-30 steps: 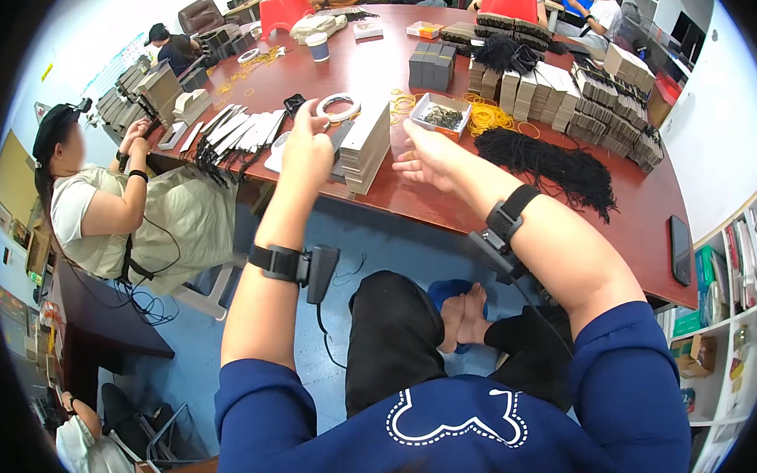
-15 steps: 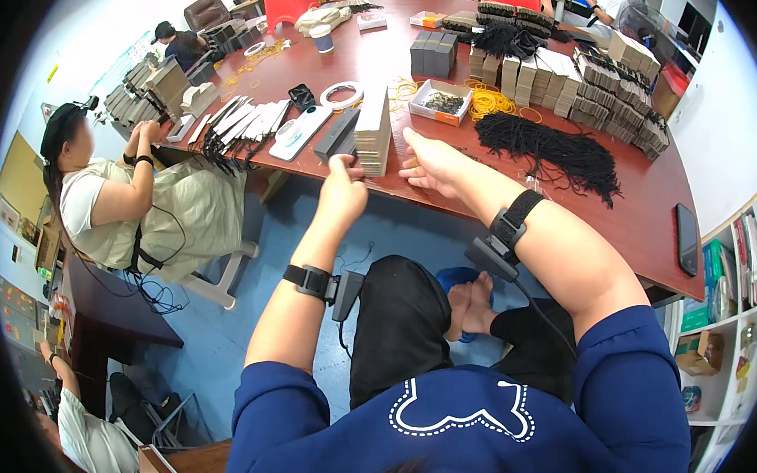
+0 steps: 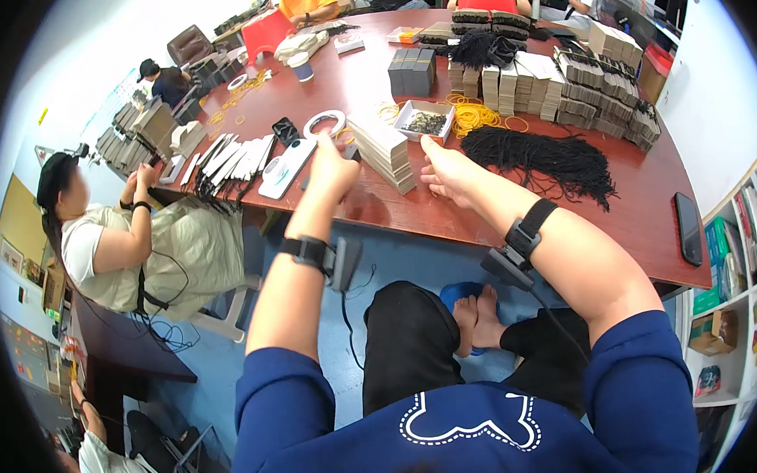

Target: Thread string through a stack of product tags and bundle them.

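Left hand [image 3: 330,169] is hovering loosely curled, gripping nothing, beside a leaning stack of tan cards [image 3: 382,148] at the red-brown table [image 3: 514,204] edge; right hand [image 3: 448,169] is resting open nearby; beyond, a small tray [image 3: 425,120] is holding dark bits.

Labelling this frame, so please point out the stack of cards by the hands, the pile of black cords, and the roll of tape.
stack of cards [image 3: 384,153], head view, on its top face.
pile of black cords [image 3: 539,159], head view, mid-pile.
roll of tape [image 3: 325,122], head view, on its ring.
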Available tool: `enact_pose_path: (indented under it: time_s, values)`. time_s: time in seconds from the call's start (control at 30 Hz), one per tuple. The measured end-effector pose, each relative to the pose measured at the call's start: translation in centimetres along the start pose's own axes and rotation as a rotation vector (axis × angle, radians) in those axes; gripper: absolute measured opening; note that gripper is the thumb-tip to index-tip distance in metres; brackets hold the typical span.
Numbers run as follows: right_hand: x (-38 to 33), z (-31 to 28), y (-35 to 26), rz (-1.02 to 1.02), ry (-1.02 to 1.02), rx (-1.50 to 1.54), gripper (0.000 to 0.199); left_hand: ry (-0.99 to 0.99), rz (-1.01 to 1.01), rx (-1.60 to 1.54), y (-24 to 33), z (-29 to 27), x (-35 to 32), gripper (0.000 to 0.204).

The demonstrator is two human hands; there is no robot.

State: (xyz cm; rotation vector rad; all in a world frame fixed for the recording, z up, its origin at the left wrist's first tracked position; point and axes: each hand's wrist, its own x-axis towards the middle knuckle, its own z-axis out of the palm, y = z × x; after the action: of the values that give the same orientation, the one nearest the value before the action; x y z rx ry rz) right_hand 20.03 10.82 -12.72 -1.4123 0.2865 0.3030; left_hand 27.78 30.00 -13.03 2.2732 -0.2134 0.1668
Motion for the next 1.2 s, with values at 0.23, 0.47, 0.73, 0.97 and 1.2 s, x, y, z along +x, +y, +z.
enact_pose_path:
  time_s: [0.23,0.47,0.73,0.97,1.2]
  values:
    - [-1.9,0.3,0.1,0.113,-0.107,0.019,0.05,-0.348,0.125,0.194,-3.7,-1.5,8.3,0.098]
    - [0.4,1.8,2.7,0.064,-0.174,0.106,0.03,-0.369,0.184,0.454,-1.5,-0.2,8.0,0.09]
    - [1.7,-0.5,2.5,0.044,-0.093,0.249,0.02,-0.351,0.147,0.515,1.4,-2.6,3.5,0.085]
    - [3.0,-0.6,1.9,-0.013,0.05,0.244,0.023,-0.351,0.333,0.431,-2.6,-4.1,2.4,0.084]
    - [4.5,0.8,1.3,-0.046,-0.18,0.167,0.038,-0.406,0.283,0.297,-4.0,-7.0,-0.1,0.086]
